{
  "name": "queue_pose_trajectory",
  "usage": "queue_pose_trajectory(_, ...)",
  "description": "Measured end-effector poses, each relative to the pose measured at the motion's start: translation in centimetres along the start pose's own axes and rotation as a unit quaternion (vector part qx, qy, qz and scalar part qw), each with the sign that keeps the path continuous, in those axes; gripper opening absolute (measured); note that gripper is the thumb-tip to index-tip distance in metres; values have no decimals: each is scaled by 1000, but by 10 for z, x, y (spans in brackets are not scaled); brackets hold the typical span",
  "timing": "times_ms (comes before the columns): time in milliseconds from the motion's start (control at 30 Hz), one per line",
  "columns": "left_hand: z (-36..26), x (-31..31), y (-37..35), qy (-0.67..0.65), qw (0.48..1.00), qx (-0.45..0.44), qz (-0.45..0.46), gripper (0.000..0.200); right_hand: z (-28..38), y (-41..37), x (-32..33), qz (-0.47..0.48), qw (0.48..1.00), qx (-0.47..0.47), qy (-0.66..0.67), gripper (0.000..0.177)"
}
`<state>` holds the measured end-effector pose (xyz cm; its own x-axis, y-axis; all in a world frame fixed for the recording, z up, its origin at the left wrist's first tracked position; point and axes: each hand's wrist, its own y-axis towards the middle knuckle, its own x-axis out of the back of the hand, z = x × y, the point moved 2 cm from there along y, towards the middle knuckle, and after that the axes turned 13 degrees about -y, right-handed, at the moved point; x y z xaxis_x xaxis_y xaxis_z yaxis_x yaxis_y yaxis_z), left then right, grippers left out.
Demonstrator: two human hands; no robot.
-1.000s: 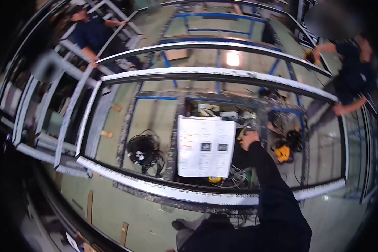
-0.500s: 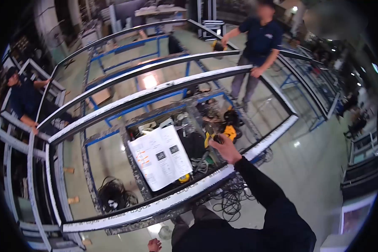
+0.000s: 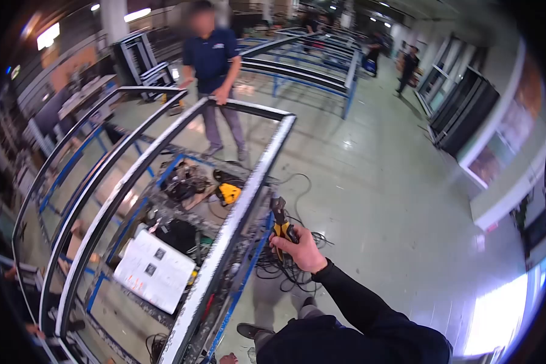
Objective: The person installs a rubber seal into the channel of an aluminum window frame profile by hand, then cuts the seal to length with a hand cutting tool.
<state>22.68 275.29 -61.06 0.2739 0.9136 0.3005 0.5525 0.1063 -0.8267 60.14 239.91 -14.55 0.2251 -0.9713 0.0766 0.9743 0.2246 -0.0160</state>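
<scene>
Shiny floor (image 3: 376, 200); right hand (image 3: 304, 250) grips pliers (image 3: 279, 212) just right of long frame (image 3: 229, 236); left hand (image 3: 229, 359) low, can't tell if open

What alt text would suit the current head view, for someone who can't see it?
The person's right hand holds yellow-and-black pliers beside a large frame, whose far end a co-worker touches. Papers show through its opening, cables lie on the floor, and the left hand barely shows below.
</scene>
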Motion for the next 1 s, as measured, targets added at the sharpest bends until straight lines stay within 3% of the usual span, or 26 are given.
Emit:
queue_pose_trajectory(133,-79,-26,37,-45,999,0,18,54,0,-58,110,-85,991,28,-94,13)
queue_pose_trajectory(233,-143,-79,68,23,994,-89,51,63,-13,-103,209,-138,987,82,-34,17)
queue_pose_trajectory(300,-199,-127,78,-29,998,-31,56,44,-23,-134,293,-184,976,101,-61,18)
queue_pose_trajectory(367,-259,-173,83,-80,993,-28,77,25,-34,-166,363,-235,959,104,-121,19)
queue_pose_trajectory(433,-324,-239,74,-216,975,16,53,19,-28,-194,423,-306,926,100,-199,20)
queue_pose_trajectory(467,-374,-271,53,-174,984,7,36,20,-28,-204,446,-330,913,92,-223,20)
queue_pose_trajectory(567,-477,-350,44,-26,982,-134,134,22,-17,-216,516,-386,866,125,-293,23)
queue_pose_trajectory(633,-533,-390,18,-64,971,-168,155,25,-27,-213,554,-418,832,160,-327,23)
queue_pose_trajectory(767,-566,-428,41,-46,981,-128,141,28,-45,-191,619,-469,756,183,-418,29)
queue_pose_trajectory(867,-554,-443,87,-45,989,-34,135,31,-61,-161,677,-477,730,188,-451,28)
queue_pose_trajectory(900,-574,-441,77,143,974,-118,129,33,-67,-147,698,-481,731,178,-451,28)
queue_pose_trajectory(933,-554,-442,116,247,904,-316,147,37,-73,-133,719,-487,726,172,-454,27)
queue_pose_trajectory(1000,-573,-451,143,311,910,-236,139,37,-84,-101,765,-494,722,165,-455,28)
